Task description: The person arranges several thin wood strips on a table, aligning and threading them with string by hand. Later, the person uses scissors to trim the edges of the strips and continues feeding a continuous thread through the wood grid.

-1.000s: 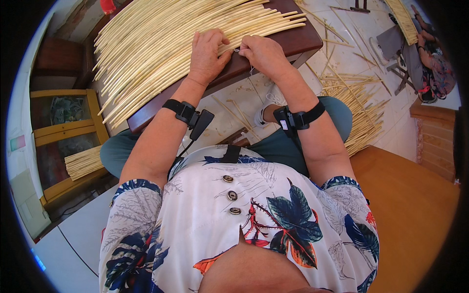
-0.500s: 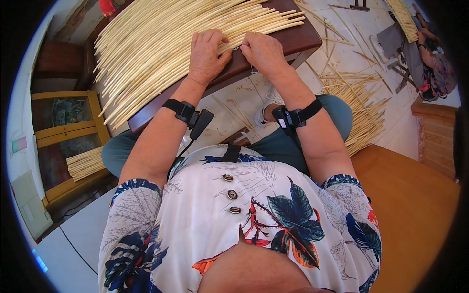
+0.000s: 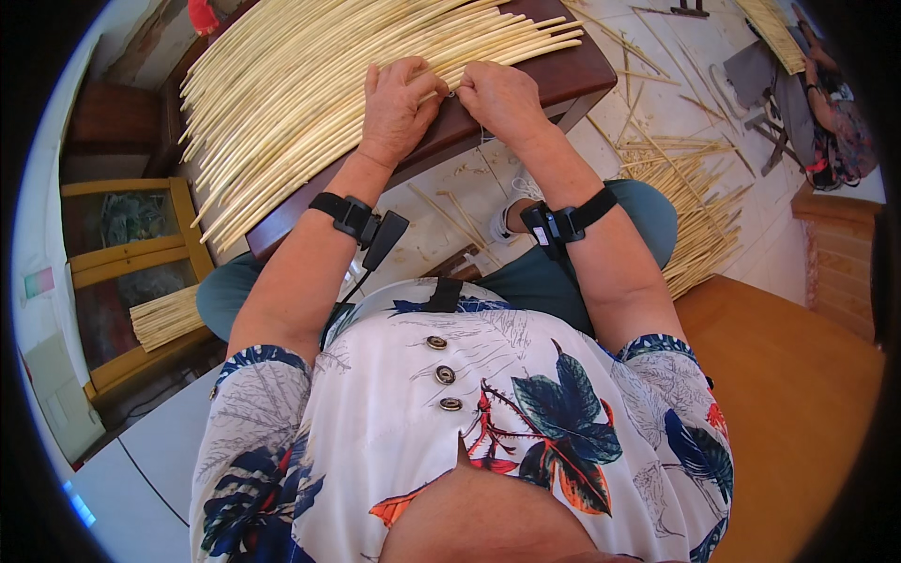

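Pale, straight reed-like stalks (image 3: 291, 103) lie side by side as a mat on a dark reddish-brown table (image 3: 460, 124). My left hand (image 3: 398, 108) rests at the mat's near edge, fingers bent and thumb drawn toward the index finger over the nearest stalks. What lies between those fingertips is hidden. Close to its right, my right hand (image 3: 502, 98) is closed in a pinch by the same edge. A thin white thread (image 3: 483, 134) hangs beneath it over the table's edge. Something small and shiny shows between the two hands, too small to name.
Loose stalks (image 3: 685, 202) are piled on the tiled floor to the right, with more scattered beyond. A stalk bundle (image 3: 167, 317) lies by a yellow-framed glass cabinet (image 3: 178, 216) at left. Another person (image 3: 835, 122) sits at far right near a stalk mat (image 3: 772, 33).
My left hand's thumb and fingers have drawn closer together at the mat's edge. My right hand has shifted slightly left. The other person's arm has moved.
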Demonstrator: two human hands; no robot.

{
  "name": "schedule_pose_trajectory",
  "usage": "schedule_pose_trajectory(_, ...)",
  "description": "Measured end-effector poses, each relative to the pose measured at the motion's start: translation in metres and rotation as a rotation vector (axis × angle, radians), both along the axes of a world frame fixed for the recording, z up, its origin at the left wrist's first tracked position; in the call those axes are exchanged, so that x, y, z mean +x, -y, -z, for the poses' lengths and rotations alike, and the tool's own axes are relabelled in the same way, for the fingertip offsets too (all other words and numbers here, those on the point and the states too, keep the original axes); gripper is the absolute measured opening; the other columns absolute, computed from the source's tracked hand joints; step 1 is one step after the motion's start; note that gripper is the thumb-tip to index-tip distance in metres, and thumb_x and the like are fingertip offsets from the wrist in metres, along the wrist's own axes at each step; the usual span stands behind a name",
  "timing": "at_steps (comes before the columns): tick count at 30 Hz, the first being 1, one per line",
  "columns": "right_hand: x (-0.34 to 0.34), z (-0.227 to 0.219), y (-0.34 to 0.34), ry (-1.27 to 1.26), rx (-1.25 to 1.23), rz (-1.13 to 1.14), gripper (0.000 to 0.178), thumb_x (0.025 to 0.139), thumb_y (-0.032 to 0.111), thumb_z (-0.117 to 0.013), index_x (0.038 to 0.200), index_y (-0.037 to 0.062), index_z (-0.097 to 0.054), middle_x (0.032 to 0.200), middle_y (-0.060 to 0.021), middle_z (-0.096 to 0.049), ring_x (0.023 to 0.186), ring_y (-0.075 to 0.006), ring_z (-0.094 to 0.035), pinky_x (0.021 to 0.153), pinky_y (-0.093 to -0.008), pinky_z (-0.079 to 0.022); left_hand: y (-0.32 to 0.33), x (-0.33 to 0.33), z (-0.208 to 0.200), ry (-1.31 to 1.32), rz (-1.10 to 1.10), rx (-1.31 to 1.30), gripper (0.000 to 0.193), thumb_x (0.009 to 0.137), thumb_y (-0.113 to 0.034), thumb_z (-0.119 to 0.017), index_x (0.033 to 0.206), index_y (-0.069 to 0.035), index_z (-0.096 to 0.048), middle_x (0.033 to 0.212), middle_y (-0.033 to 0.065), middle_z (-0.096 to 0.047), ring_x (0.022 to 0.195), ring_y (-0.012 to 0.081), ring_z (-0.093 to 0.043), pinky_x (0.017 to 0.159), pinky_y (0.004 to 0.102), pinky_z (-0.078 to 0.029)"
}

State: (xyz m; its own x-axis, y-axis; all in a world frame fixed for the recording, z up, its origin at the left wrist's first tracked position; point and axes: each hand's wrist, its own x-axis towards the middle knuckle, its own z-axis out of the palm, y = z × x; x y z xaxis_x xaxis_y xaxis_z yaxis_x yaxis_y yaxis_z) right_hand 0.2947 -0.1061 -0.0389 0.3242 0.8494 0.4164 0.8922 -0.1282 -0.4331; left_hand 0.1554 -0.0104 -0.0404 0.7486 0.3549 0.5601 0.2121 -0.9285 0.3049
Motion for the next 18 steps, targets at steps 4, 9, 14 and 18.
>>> schedule_pose_trajectory(4, 0.001, -0.0002, 0.0002, -0.01, 0.0, 0.002, 0.015, 0.074, 0.018, -0.058, 0.07, 0.0043, -0.061, 0.073, -0.0136, -0.063, 0.07, -0.0311, -0.062, 0.063, -0.0405, -0.05, 0.0019, 0.0009, -0.0006, -0.015, -0.009, 0.002, 0.017, 0.071, -0.009, -0.066, 0.086, -0.016, -0.063, 0.104, 0.0046, -0.053, 0.094, 0.0256, -0.047, 0.087, 0.0371, -0.032)
schedule_pose_trajectory(9, 0.0019, -0.002, -0.0007, -0.045, -0.022, 0.004, 0.015, 0.073, 0.018, -0.058, 0.069, 0.0043, -0.062, 0.073, -0.0143, -0.063, 0.071, -0.032, -0.062, 0.063, -0.0414, -0.05, 0.0014, 0.0024, -0.0013, -0.016, -0.002, 0.007, 0.019, 0.072, -0.009, -0.066, 0.088, -0.017, -0.062, 0.101, 0.0041, -0.052, 0.094, 0.025, -0.047, 0.086, 0.0376, -0.031)
schedule_pose_trajectory(14, 0.0036, -0.0051, -0.0008, -0.072, -0.08, 0.005, 0.016, 0.073, 0.019, -0.056, 0.071, 0.0046, -0.063, 0.074, -0.0148, -0.063, 0.072, -0.0329, -0.062, 0.064, -0.0424, -0.05, 0.0026, 0.0045, -0.0012, -0.024, -0.007, 0.049, 0.019, 0.071, -0.01, -0.065, 0.089, -0.017, -0.062, 0.1, 0.0033, -0.052, 0.093, 0.0251, -0.048, 0.085, 0.0385, -0.031)
schedule_pose_trajectory(18, 0.0042, -0.0084, -0.0005, -0.077, -0.087, -0.006, 0.016, 0.073, 0.019, -0.056, 0.071, 0.0046, -0.064, 0.075, -0.0149, -0.064, 0.072, -0.0333, -0.062, 0.064, -0.0428, -0.049, 0.0025, 0.0062, 0.0017, -0.045, -0.023, 0.075, 0.018, 0.072, -0.011, -0.066, 0.088, -0.016, -0.061, 0.1, 0.003, -0.052, 0.093, 0.025, -0.048, 0.085, 0.0394, -0.031)
